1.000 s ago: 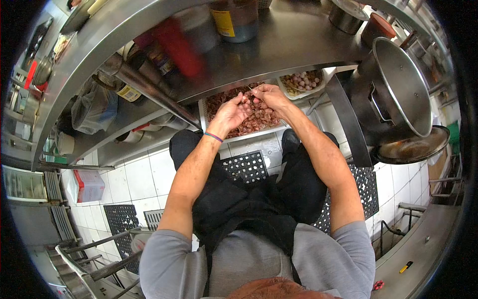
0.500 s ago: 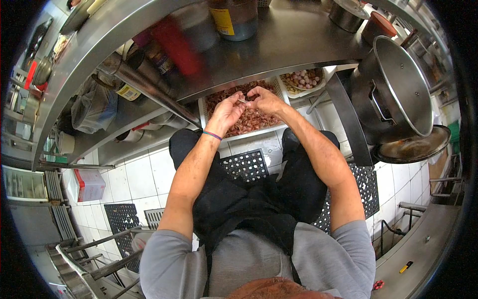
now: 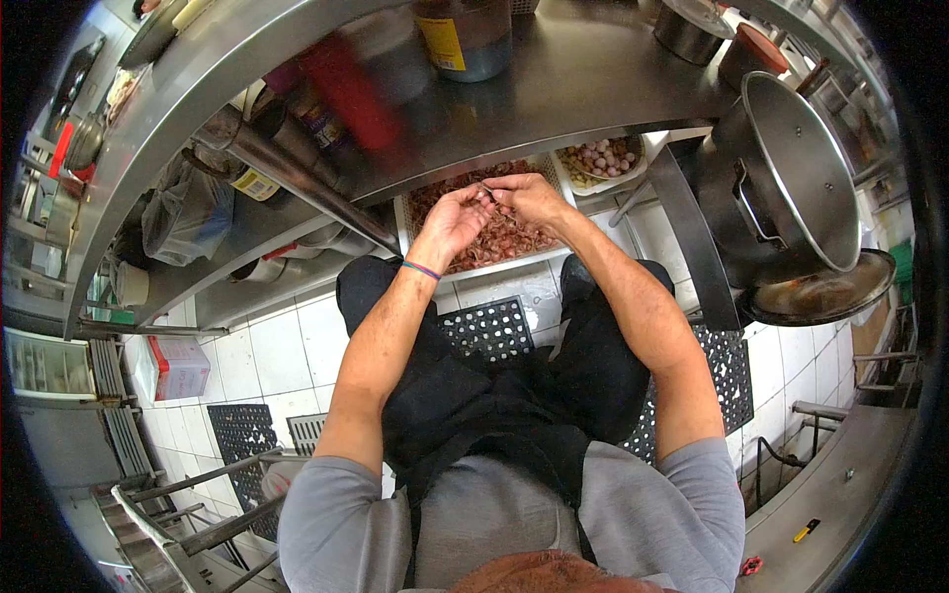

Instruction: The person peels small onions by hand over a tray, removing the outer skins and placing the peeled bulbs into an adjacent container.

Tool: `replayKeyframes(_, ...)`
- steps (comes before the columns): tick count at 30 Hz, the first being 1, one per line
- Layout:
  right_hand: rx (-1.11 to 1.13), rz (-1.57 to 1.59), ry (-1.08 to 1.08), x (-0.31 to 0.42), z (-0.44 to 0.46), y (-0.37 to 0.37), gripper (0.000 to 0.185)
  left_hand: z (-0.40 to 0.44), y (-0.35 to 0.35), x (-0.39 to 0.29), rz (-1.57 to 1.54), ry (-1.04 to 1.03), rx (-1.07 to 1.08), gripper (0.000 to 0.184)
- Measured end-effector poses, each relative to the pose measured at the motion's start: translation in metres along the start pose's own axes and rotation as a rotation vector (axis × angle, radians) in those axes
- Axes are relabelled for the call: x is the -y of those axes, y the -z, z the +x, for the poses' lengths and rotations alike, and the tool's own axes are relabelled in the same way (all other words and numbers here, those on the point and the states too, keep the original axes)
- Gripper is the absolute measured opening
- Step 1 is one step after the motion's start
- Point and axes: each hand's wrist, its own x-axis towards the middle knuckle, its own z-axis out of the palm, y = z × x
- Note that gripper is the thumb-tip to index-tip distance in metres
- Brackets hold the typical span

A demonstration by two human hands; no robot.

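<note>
My left hand and my right hand meet over a white crate filled with reddish-brown shallots and loose skins. The fingers of both hands are pinched together around something small and dark, too small to name. A coloured band circles my left wrist. Just right of the crate, a white container holds peeled, pinkish-white shallots.
A steel shelf spans above the crate, with a yellow-labelled tub on it. At the right stand a large dark pot and a round lid. Perforated black mats lie on the tiled floor.
My right hand's fingers have lowered and closed in against those of my left hand. A pale piece seen between the fingers half a second ago no longer shows clearly.
</note>
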Motion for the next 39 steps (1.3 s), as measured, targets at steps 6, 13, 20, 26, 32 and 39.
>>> replayKeyframes(6, -0.063, 0.073, -0.058, -0.019, 0.013, 0.009, 0.034, -0.007, -0.009, 0.006, 0.075, -0.051, -0.053, 0.012)
replayKeyframes(13, -0.029, -0.101, -0.008, -0.012, 0.007, 0.002, 0.043, 0.001, -0.001, 0.004, -0.029, -0.044, -0.102, 0.013)
replayKeyframes(20, -0.009, -0.171, 0.108, -0.022, 0.015, -0.002, 0.035, -0.004, -0.004, 0.008, 0.066, -0.041, -0.019, 0.015)
replayKeyframes(26, 0.01, -0.129, 0.121, -0.021, 0.014, -0.001, 0.03, -0.008, -0.006, 0.011, 0.109, -0.08, 0.015, 0.014)
replayKeyframes(32, 0.044, -0.108, 0.122, -0.013, 0.006, 0.0, 0.028, -0.002, -0.001, 0.012, 0.185, -0.133, 0.117, 0.022)
replayKeyframes(39, 0.059, -0.065, 0.201, -0.008, 0.002, -0.001, 0.024, -0.005, -0.008, 0.009, 0.136, -0.087, 0.154, 0.023)
